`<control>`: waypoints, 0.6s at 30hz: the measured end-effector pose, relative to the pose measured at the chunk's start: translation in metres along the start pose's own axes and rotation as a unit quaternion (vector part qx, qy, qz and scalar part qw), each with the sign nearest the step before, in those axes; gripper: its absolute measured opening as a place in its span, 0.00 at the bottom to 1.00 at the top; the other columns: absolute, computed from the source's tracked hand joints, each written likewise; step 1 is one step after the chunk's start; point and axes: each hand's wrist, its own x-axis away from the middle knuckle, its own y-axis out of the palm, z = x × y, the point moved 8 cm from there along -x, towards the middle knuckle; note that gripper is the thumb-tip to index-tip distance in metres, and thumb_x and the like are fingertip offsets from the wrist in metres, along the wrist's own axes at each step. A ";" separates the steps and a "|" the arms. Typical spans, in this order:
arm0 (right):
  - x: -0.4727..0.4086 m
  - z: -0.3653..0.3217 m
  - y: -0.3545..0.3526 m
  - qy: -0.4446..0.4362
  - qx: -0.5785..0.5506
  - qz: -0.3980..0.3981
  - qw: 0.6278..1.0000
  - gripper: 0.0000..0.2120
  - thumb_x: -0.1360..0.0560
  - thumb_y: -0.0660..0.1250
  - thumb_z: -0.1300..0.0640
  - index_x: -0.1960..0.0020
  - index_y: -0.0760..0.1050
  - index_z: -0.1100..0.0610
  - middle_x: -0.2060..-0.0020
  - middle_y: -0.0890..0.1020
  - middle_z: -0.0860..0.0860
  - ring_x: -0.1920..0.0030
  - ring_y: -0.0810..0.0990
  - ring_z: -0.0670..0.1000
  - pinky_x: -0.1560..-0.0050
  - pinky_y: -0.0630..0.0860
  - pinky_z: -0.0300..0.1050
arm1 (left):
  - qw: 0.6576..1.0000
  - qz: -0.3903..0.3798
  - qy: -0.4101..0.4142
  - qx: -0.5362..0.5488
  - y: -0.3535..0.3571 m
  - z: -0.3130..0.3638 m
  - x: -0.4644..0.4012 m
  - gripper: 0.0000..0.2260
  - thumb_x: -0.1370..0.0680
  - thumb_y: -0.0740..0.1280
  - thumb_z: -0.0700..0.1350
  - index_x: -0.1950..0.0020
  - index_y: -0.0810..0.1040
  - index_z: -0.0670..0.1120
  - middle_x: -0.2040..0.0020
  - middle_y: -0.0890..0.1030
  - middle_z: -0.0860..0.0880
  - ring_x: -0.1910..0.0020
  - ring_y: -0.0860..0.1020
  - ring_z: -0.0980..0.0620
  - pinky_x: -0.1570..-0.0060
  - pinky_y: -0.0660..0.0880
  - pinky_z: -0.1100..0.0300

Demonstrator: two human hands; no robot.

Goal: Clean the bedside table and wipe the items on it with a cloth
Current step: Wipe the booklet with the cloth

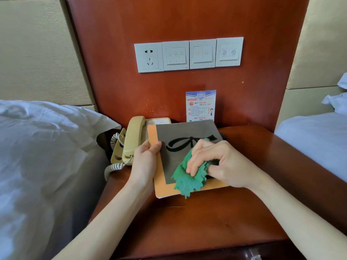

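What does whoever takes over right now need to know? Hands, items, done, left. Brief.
Left hand: grips the left edge of the orange-bordered grey book, steadying it.
Right hand: holds the crumpled green cloth, pressing it on the book's cover.
Book lies on the reddish wooden bedside table, partly over the base of the beige corded telephone at the left rear. A printed notice card stands against the back panel.
Done: book wipe under way; nothing else shows as finished.
Left: finish the book, then probably telephone, card and tabletop.
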 end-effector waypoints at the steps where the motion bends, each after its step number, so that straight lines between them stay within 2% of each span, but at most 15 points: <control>1: 0.001 0.001 -0.005 0.003 0.004 0.009 1.000 0.19 0.35 0.59 0.68 0.63 0.83 0.48 0.59 0.83 0.44 0.48 0.77 0.50 0.50 0.77 0.44 | 1.000 0.009 0.012 0.004 -0.003 0.002 -0.002 0.08 0.19 0.61 0.42 0.48 0.79 0.49 0.61 0.86 0.51 0.65 0.84 0.54 0.71 0.77 0.64; 3: 0.003 0.007 -0.015 0.018 0.026 0.032 0.999 0.20 0.35 0.57 0.68 0.64 0.81 0.46 0.59 0.81 0.44 0.48 0.77 0.49 0.52 0.77 0.43 | 0.999 0.034 0.032 0.022 -0.009 0.006 -0.005 0.08 0.19 0.62 0.42 0.55 0.75 0.53 0.69 0.83 0.59 0.70 0.82 0.60 0.74 0.75 0.66; 5: 0.006 0.015 -0.025 0.043 0.080 0.055 0.994 0.22 0.32 0.57 0.69 0.65 0.80 0.44 0.57 0.79 0.43 0.48 0.77 0.48 0.54 0.77 0.39 | 0.997 0.058 0.040 0.026 -0.015 0.008 -0.006 0.10 0.19 0.62 0.42 0.57 0.72 0.55 0.71 0.82 0.62 0.66 0.83 0.58 0.68 0.77 0.63; 6: 0.008 0.020 -0.030 0.059 0.115 0.063 0.990 0.23 0.30 0.58 0.70 0.65 0.79 0.44 0.56 0.77 0.42 0.48 0.77 0.47 0.56 0.76 0.36 | 0.997 0.064 0.039 0.029 -0.017 0.008 -0.006 0.09 0.19 0.62 0.42 0.51 0.74 0.57 0.67 0.84 0.60 0.61 0.83 0.54 0.61 0.80 0.58; 8: 0.010 0.030 -0.041 0.092 0.167 0.094 0.977 0.23 0.27 0.58 0.72 0.65 0.78 0.46 0.56 0.75 0.43 0.48 0.75 0.46 0.58 0.73 0.32 | 0.996 0.071 0.034 0.039 -0.018 0.006 -0.006 0.08 0.18 0.60 0.43 0.50 0.78 0.54 0.53 0.85 0.51 0.49 0.82 0.46 0.47 0.79 0.48; 9: 0.011 0.034 -0.047 0.109 0.188 0.122 0.969 0.22 0.27 0.58 0.72 0.65 0.78 0.48 0.55 0.74 0.45 0.50 0.75 0.46 0.58 0.72 0.33 | 0.995 0.075 0.036 0.048 -0.019 0.006 -0.006 0.09 0.18 0.60 0.43 0.47 0.78 0.52 0.48 0.84 0.48 0.46 0.81 0.45 0.43 0.77 0.45; 11: 0.014 0.038 -0.060 0.133 0.262 0.193 0.936 0.18 0.28 0.57 0.72 0.63 0.78 0.53 0.58 0.74 0.49 0.53 0.73 0.49 0.57 0.72 0.43 | 0.993 0.085 0.052 0.067 -0.020 0.008 -0.007 0.11 0.18 0.59 0.42 0.40 0.78 0.50 0.44 0.83 0.46 0.43 0.80 0.43 0.40 0.75 0.43; 14: 0.024 0.039 -0.079 0.167 0.384 0.278 0.865 0.13 0.28 0.56 0.71 0.59 0.75 0.58 0.65 0.71 0.49 0.57 0.71 0.56 0.62 0.70 0.49 | 0.985 0.101 0.114 0.078 -0.022 0.018 -0.006 0.11 0.17 0.58 0.42 0.39 0.77 0.48 0.46 0.83 0.48 0.43 0.80 0.45 0.40 0.75 0.46; 16: 0.032 0.048 -0.090 0.223 0.345 0.309 0.858 0.12 0.26 0.55 0.69 0.60 0.72 0.55 0.66 0.68 0.49 0.60 0.69 0.54 0.65 0.67 0.47 | 0.977 0.115 0.168 0.066 -0.025 0.028 -0.003 0.09 0.17 0.58 0.43 0.44 0.77 0.51 0.52 0.83 0.53 0.48 0.80 0.50 0.41 0.76 0.49; 18: 0.036 0.063 -0.091 0.268 0.162 0.331 0.890 0.16 0.28 0.54 0.67 0.70 0.65 0.51 0.72 0.66 0.47 0.68 0.65 0.50 0.69 0.60 0.44 | 0.967 0.111 0.226 0.044 -0.025 0.039 0.003 0.09 0.17 0.59 0.44 0.48 0.77 0.55 0.55 0.82 0.56 0.51 0.79 0.54 0.42 0.75 0.51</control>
